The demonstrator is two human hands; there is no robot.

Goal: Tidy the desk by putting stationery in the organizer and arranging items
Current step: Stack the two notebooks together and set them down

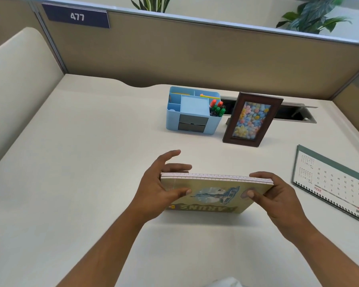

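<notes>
A notebook stack [216, 193] with an olive-green cover is held just above the cream desk [81, 162], tilted toward me. My left hand [164, 189] grips its left end, thumb on the cover and fingers behind. My right hand [278, 193] grips the right end the same way. Farther back stands the light blue organizer [192, 112] with two grey drawers, a pad of notes, and red and green markers [217, 108] in its right compartment.
A dark wooden photo frame [252, 119] with a flower picture stands right of the organizer. A desk calendar [327, 183] lies flat at the right. A cable slot [294, 114] runs behind the frame. Beige partition walls enclose the desk.
</notes>
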